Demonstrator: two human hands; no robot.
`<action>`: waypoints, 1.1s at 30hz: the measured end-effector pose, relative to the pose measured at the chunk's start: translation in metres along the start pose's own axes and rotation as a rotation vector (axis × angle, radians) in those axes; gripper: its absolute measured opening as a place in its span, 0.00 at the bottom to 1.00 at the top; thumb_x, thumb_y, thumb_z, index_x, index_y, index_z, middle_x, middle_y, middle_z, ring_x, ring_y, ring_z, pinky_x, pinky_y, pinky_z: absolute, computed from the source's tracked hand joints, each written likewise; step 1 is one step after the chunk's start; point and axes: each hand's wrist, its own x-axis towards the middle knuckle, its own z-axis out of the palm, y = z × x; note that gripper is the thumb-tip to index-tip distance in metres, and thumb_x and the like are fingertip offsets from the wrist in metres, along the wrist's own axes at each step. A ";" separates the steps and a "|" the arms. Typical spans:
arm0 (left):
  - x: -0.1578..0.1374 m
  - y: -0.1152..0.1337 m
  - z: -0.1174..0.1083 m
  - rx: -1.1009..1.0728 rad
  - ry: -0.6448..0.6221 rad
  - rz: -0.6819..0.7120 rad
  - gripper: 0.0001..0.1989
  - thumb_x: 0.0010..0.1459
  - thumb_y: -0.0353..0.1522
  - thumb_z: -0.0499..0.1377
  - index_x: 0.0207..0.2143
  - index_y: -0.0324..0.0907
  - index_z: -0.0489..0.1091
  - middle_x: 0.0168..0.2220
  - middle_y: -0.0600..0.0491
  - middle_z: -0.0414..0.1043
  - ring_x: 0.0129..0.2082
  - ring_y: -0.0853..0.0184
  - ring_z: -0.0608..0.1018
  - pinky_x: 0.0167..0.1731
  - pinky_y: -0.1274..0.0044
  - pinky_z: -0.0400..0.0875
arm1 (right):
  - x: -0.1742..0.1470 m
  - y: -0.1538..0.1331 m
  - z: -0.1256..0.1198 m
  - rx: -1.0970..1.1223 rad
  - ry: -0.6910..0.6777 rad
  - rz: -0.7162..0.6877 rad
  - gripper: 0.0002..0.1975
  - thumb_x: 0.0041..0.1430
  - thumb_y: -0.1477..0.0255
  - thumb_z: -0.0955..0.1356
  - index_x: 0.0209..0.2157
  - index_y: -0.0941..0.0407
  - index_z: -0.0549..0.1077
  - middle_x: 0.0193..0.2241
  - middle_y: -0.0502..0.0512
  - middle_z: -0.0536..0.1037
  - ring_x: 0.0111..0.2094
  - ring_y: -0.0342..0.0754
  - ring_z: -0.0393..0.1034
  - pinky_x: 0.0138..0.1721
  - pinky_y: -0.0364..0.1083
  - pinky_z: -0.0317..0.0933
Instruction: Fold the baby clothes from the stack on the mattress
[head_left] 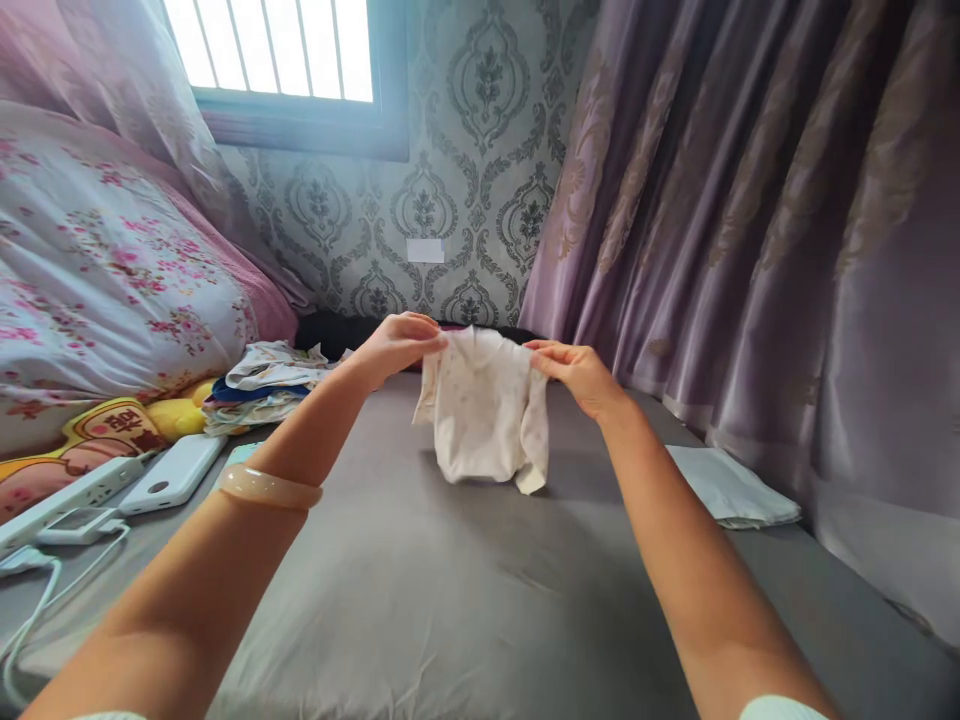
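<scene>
A small white long-sleeved baby shirt (484, 410) with a faint print hangs between my hands above the grey bed sheet (360, 600). My left hand (401, 345) pinches it at the left shoulder, fingers closed on the cloth. At the right shoulder, my right hand (574, 372) grips it between thumb and fingers. Both sleeves dangle, and the lower hem hangs at or just over the sheet; whether it touches I cannot tell. A pale bangle (270, 488) circles my left forearm.
Folded clothes (274, 385) are stacked at the left, by a yellow plush toy (112, 425). Nearer lie a white power bank (174, 475), a power strip (82, 495) and cables. A folded white cloth (731, 485) rests at the right beside the purple curtain (675, 220).
</scene>
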 end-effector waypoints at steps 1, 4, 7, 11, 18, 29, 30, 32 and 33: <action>0.001 -0.001 0.001 -0.052 -0.005 -0.029 0.19 0.42 0.46 0.68 0.29 0.40 0.78 0.30 0.48 0.77 0.29 0.63 0.77 0.27 0.74 0.71 | 0.001 0.000 0.000 0.069 -0.017 0.007 0.21 0.48 0.50 0.72 0.32 0.54 0.81 0.45 0.56 0.79 0.46 0.53 0.73 0.48 0.50 0.65; 0.003 -0.006 0.000 -0.098 -0.043 -0.141 0.18 0.41 0.44 0.69 0.29 0.39 0.78 0.28 0.48 0.76 0.29 0.62 0.77 0.28 0.73 0.70 | 0.005 0.001 -0.005 0.079 0.027 0.013 0.20 0.44 0.51 0.74 0.29 0.54 0.81 0.43 0.57 0.80 0.46 0.54 0.72 0.48 0.51 0.65; 0.003 -0.008 -0.001 -0.074 -0.028 -0.118 0.17 0.37 0.41 0.71 0.26 0.38 0.77 0.31 0.47 0.77 0.33 0.62 0.77 0.32 0.73 0.71 | 0.007 0.003 -0.009 0.051 0.030 -0.011 0.18 0.43 0.53 0.75 0.27 0.54 0.80 0.44 0.57 0.79 0.47 0.53 0.71 0.50 0.50 0.63; 0.004 -0.012 0.000 -0.206 -0.089 -0.137 0.18 0.41 0.43 0.70 0.30 0.39 0.78 0.29 0.48 0.77 0.34 0.62 0.78 0.36 0.72 0.72 | 0.005 0.008 -0.010 0.085 -0.035 0.072 0.21 0.43 0.51 0.74 0.29 0.55 0.81 0.38 0.55 0.80 0.42 0.52 0.73 0.46 0.50 0.64; 0.001 -0.021 0.000 -0.275 -0.156 -0.186 0.21 0.39 0.45 0.71 0.30 0.37 0.77 0.24 0.51 0.75 0.27 0.64 0.77 0.30 0.74 0.72 | 0.003 0.005 -0.014 0.129 -0.080 0.034 0.21 0.43 0.52 0.75 0.30 0.56 0.81 0.38 0.55 0.80 0.42 0.51 0.72 0.48 0.50 0.62; 0.002 -0.029 0.001 -0.083 0.128 -0.165 0.19 0.37 0.42 0.69 0.28 0.37 0.77 0.23 0.52 0.74 0.23 0.69 0.73 0.21 0.79 0.64 | 0.019 0.025 -0.011 -0.093 0.246 -0.090 0.18 0.46 0.56 0.73 0.28 0.57 0.79 0.33 0.54 0.79 0.38 0.49 0.71 0.41 0.47 0.63; 0.002 -0.030 0.001 -0.096 0.137 -0.157 0.19 0.38 0.43 0.68 0.29 0.37 0.76 0.23 0.52 0.74 0.23 0.69 0.73 0.21 0.79 0.63 | 0.021 0.027 -0.010 -0.109 0.270 -0.084 0.18 0.48 0.56 0.72 0.29 0.58 0.79 0.32 0.54 0.79 0.36 0.48 0.71 0.39 0.46 0.63; 0.002 -0.031 0.003 -0.131 0.133 -0.132 0.20 0.39 0.43 0.67 0.30 0.37 0.76 0.24 0.52 0.74 0.21 0.70 0.71 0.20 0.79 0.62 | 0.023 0.030 -0.009 -0.144 0.290 -0.057 0.19 0.49 0.56 0.70 0.31 0.58 0.78 0.28 0.52 0.78 0.31 0.47 0.70 0.35 0.45 0.63; 0.003 -0.032 0.004 -0.144 0.135 -0.116 0.20 0.40 0.44 0.66 0.31 0.36 0.76 0.24 0.52 0.74 0.21 0.70 0.70 0.20 0.79 0.62 | 0.023 0.030 -0.008 -0.172 0.304 -0.055 0.19 0.50 0.56 0.70 0.31 0.58 0.78 0.26 0.52 0.78 0.29 0.46 0.69 0.33 0.45 0.62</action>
